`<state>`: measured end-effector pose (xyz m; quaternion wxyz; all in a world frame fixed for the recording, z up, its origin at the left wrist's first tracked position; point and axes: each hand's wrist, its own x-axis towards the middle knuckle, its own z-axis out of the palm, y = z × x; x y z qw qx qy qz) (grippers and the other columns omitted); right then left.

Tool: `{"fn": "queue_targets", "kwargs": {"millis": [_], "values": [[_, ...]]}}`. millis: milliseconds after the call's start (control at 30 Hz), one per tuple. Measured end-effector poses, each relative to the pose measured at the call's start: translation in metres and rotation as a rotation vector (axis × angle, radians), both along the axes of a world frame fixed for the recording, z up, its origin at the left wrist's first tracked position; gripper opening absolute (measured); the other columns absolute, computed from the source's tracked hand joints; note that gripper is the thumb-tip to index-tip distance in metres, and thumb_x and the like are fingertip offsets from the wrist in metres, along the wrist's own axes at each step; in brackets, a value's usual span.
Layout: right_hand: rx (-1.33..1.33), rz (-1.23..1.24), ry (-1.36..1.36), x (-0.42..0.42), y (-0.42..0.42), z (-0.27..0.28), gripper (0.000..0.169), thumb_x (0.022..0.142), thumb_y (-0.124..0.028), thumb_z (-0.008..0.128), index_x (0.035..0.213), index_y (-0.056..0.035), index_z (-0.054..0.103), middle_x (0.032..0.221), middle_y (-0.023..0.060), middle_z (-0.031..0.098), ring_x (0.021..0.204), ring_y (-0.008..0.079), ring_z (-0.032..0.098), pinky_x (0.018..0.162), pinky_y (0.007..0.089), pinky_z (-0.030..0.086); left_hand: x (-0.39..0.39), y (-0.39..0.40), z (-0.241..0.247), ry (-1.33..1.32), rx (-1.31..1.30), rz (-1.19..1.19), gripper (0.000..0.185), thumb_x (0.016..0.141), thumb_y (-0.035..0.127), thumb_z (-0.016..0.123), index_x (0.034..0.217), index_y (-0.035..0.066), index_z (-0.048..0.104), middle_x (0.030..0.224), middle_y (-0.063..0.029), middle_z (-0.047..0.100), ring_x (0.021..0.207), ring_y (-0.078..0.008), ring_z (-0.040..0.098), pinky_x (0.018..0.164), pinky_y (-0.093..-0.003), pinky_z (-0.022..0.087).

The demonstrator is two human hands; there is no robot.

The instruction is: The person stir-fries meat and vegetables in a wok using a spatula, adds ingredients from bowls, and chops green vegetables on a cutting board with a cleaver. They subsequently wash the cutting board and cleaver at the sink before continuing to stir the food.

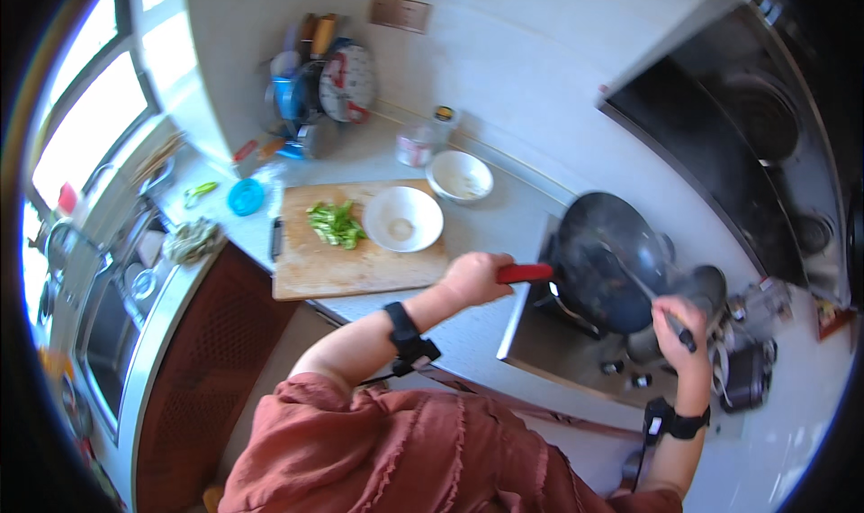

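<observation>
My left hand [478,280] is closed around the red handle [525,273] of a dark wok [597,297], which is tilted over the gas stove [574,354]. In my right hand [680,331] is the handle of a long metal spatula or ladle [631,270], its head down inside the wok. Haze in the wok blurs its contents, though some small pieces show. Left of the stove, a wooden cutting board [358,273] bears chopped green vegetable [335,225] and a white bowl [403,219]. Behind the board, a second white bowl [460,175] contains a little residue.
A range hood [715,135] overhangs the stove at right. A dark pot [705,287] and a black appliance [746,374] stand beyond my right hand. A knife and utensil holder [290,108], jars [415,145] and a blue lid or dish [246,197] line the back. The sink [111,331] lies left.
</observation>
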<state>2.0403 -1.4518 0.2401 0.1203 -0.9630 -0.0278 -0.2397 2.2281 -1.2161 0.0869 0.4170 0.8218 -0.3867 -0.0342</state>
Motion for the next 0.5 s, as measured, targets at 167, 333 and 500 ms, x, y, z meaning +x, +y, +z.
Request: {"fn": "queue_targets", "kwargs": {"millis": [167, 333, 500], "values": [[-0.015, 0.054, -0.020, 0.033, -0.009, 0.008, 0.011, 0.071, -0.004, 0.058, 0.081, -0.0026, 0.058, 0.077, 0.0135, 0.059, 0.070, 0.0302, 0.058, 0.062, 0.0331, 0.046, 0.001, 0.009, 0.005, -0.003, -0.011, 0.016, 0.038, 0.062, 0.021, 0.070, 0.095, 0.008, 0.060, 0.077, -0.0143, 0.062, 0.070, -0.0287, 0.060, 0.067, -0.0337, 0.049], [0.002, 0.111, -0.013, 0.038, -0.028, -0.037, 0.010, 0.070, -0.004, 0.058, 0.080, -0.0035, 0.059, 0.076, 0.0141, 0.058, 0.069, 0.0301, 0.057, 0.062, 0.0342, 0.047, -0.003, -0.003, 0.008, -0.003, 0.008, -0.021, 0.037, 0.061, 0.020, 0.070, 0.095, 0.007, 0.060, 0.076, -0.0139, 0.061, 0.069, -0.0287, 0.060, 0.066, -0.0334, 0.049], [-0.071, 0.204, 0.166, 0.006, -0.001, -0.005, 0.013, 0.065, -0.001, 0.061, 0.078, -0.0044, 0.059, 0.074, 0.0122, 0.059, 0.068, 0.0286, 0.058, 0.061, 0.0329, 0.048, -0.003, 0.001, 0.008, -0.005, -0.005, -0.010, 0.039, 0.061, 0.019, 0.071, 0.096, 0.007, 0.060, 0.077, -0.0140, 0.062, 0.069, -0.0285, 0.060, 0.066, -0.0331, 0.049]]}}
